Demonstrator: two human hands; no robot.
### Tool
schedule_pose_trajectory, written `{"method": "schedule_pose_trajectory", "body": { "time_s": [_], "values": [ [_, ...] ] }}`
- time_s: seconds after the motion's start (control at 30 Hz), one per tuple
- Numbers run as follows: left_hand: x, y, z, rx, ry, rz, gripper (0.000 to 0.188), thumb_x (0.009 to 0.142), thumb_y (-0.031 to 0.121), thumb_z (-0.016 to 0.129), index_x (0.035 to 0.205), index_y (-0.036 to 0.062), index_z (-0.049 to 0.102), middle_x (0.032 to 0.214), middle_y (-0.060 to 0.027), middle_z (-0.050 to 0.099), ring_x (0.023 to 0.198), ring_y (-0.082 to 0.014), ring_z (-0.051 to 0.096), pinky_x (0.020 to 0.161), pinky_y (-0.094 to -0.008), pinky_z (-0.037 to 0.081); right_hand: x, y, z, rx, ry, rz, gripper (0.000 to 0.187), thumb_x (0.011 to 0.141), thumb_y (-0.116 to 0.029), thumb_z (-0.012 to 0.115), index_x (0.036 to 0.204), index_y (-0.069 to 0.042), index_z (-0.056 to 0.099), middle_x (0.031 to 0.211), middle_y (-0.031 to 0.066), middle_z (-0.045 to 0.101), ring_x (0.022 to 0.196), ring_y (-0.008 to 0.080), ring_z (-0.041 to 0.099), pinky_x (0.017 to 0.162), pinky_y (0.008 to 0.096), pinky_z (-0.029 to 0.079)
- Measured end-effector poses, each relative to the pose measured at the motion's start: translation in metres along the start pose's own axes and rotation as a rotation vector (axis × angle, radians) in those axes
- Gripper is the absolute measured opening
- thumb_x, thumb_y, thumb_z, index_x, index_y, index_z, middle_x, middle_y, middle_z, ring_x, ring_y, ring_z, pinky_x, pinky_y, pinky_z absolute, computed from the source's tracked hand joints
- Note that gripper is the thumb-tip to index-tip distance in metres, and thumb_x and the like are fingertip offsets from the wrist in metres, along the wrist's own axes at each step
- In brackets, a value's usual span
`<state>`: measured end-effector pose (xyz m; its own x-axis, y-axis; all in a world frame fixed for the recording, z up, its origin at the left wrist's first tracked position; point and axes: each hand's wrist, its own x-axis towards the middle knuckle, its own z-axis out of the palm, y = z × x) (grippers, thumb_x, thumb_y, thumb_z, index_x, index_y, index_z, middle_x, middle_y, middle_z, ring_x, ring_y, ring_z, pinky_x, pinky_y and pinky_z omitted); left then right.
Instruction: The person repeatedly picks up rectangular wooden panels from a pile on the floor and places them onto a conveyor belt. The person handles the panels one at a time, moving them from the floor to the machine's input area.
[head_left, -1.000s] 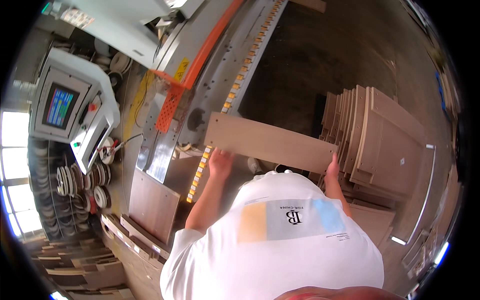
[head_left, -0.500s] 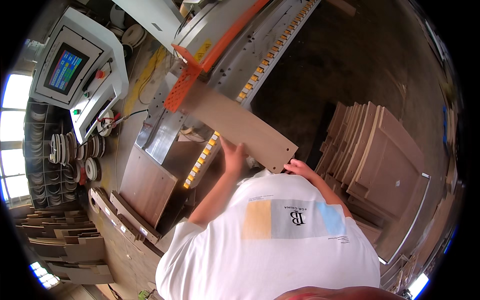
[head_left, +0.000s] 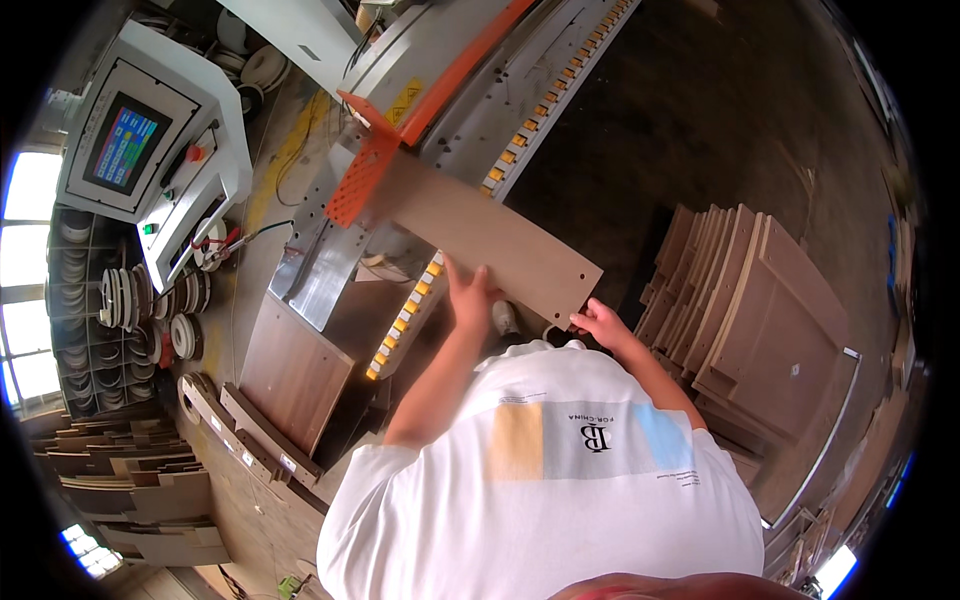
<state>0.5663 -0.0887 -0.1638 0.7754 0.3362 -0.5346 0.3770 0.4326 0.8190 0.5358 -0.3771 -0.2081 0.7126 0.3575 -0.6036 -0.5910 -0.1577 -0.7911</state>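
As left hand (head_left: 474, 298) steadies, right hand (head_left: 600, 322) holds smooth oblong board (head_left: 500, 246)

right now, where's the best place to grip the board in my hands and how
Grip the board by its near long edge and right end, probably from your own side: it's long and flat, your left hand and right hand are there, and its other end reaches the orange guard.

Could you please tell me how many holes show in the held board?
2: a far hole and a near hole, at the right end of the board, the near one by the right hand. The orange guard may hide others.
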Motion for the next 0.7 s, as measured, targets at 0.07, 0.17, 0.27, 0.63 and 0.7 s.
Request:
{"method": "schedule_pose_trajectory", "body": {
  "time_s": [0.07, 0.17, 0.27, 0.63, 0.7],
  "values": [
    [0.008, 0.002, 0.01, 0.018, 0.001, -0.008, 0.088, 0.101, 0.007, 0.055, 0.163, 0.029, -0.002, 0.114, -0.0146, 0.064, 0.079, -0.0214, 0.067, 0.067, -0.0346, 0.06, 0.006, 0.0, -0.008, -0.029, 0.012, -0.016, 0.026, 0.097, -0.019, 0.068, 0.112, -0.001, 0.057, 0.097, 0.0095, 0.069, 0.082, 0.0136, 0.063, 0.074, 0.029, 0.052],
    [0.02, 0.002, 0.029, 0.009, -0.018, 0.01, 0.09, 0.1, 0.007, 0.058, 0.163, 0.0298, -0.002, 0.11, -0.0122, 0.065, 0.077, -0.0191, 0.065, 0.067, -0.0361, 0.059, 0.007, 0.005, -0.021, 0.019, 0.032, -0.034, 0.023, 0.097, -0.02, 0.067, 0.108, -0.001, 0.059, 0.098, 0.0088, 0.07, 0.083, 0.0128, 0.064, 0.075, 0.0275, 0.052],
    [0.039, -0.007, 0.05, -0.033, -0.055, 0.024, 0.092, 0.099, 0.006, 0.059, 0.163, 0.0302, -0.003, 0.107, -0.0109, 0.064, 0.074, -0.0186, 0.063, 0.068, -0.0383, 0.059, 0.0, 0.015, -0.039, 0.01, 0.122, -0.038, 0.022, 0.098, -0.021, 0.066, 0.109, -0.002, 0.061, 0.095, 0.0065, 0.071, 0.083, 0.0112, 0.064, 0.074, 0.0253, 0.052],
    [0.096, -0.031, 0.063, 0.129, -0.296, -0.013, 0.08, 0.094, 0.005, 0.065, 0.159, 0.0105, 0.02, 0.11, -0.0127, 0.066, 0.083, -0.0202, 0.065, 0.072, -0.0351, 0.057, -0.103, 0.132, -0.166, 0.371, 1.001, 0.151, 0.03, 0.097, -0.033, 0.065, 0.108, -0.006, 0.067, 0.085, 0.0023, 0.071, 0.069, 0.008, 0.063, 0.059, 0.0246, 0.049],
    [0.109, -0.059, 0.036, 0.199, -0.369, -0.096, 0.064, 0.096, 0.008, 0.064, 0.153, 0.0106, 0.034, 0.105, -0.012, 0.069, 0.077, -0.0213, 0.068, 0.071, -0.0358, 0.058, -0.132, 0.153, -0.192, 0.531, 1.213, 0.186, 0.03, 0.098, -0.034, 0.065, 0.106, -0.005, 0.067, 0.083, 0.0022, 0.07, 0.065, 0.0077, 0.061, 0.055, 0.0249, 0.046]
  ]
}}
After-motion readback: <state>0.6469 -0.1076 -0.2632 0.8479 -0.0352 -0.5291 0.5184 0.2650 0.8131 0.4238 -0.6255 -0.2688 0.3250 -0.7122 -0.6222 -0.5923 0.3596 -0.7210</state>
